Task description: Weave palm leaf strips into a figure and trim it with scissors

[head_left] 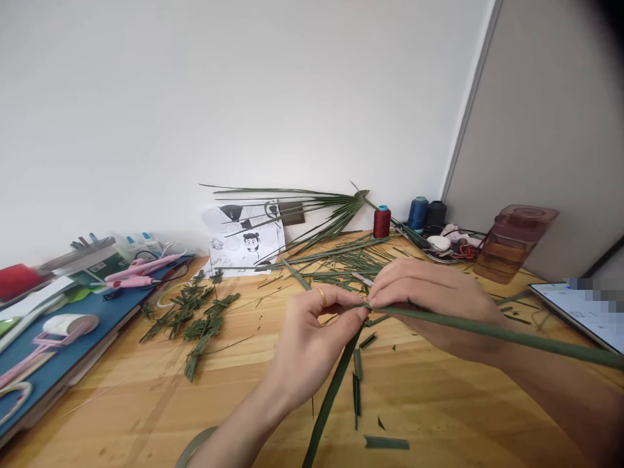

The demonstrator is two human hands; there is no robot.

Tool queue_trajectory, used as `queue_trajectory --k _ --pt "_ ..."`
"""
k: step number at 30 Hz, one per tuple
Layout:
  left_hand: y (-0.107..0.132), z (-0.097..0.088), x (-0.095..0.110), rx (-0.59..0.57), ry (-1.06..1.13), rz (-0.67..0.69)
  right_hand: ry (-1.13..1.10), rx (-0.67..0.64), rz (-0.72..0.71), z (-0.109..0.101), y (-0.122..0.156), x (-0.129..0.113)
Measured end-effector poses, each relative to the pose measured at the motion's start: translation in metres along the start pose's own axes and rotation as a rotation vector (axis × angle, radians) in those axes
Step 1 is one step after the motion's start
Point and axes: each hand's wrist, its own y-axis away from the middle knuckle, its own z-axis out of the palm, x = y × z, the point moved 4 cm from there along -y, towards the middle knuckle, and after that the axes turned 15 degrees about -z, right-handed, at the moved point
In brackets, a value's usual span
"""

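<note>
Over a wooden table (439, 403), my left hand (312, 338) and my right hand (429, 299) meet at their fingertips and both pinch one long green leaf strip (487, 331). From the pinch, one end runs right past my right forearm to the frame edge. The other end bends down towards the near table edge (331, 396). A gold ring sits on a left finger. Short cut leaf pieces (357, 383) lie under my hands.
Small woven leaf figures (195, 318) lie left of centre. A palm frond (316, 214) and a drawing sheet (244, 240) lean at the wall. Thread spools (381, 222), an amber jar (511, 244), a phone (585, 312) and a blue board with pink tools (63, 318) surround the work area.
</note>
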Motion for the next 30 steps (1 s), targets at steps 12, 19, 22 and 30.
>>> queue_trajectory --k 12,19,22,30 --pt "-0.007 0.002 -0.003 -0.052 0.167 -0.109 0.218 -0.121 -0.224 -0.004 -0.002 -0.007" --pt "-0.011 0.000 -0.011 -0.084 0.203 -0.095 0.274 -0.144 -0.246 -0.003 0.000 -0.008" --pt "-0.012 0.001 -0.010 -0.099 0.239 -0.101 0.274 -0.130 -0.252 -0.003 0.000 -0.009" --pt "-0.014 0.004 -0.009 -0.061 0.283 -0.129 0.307 -0.114 -0.256 -0.001 -0.001 -0.009"
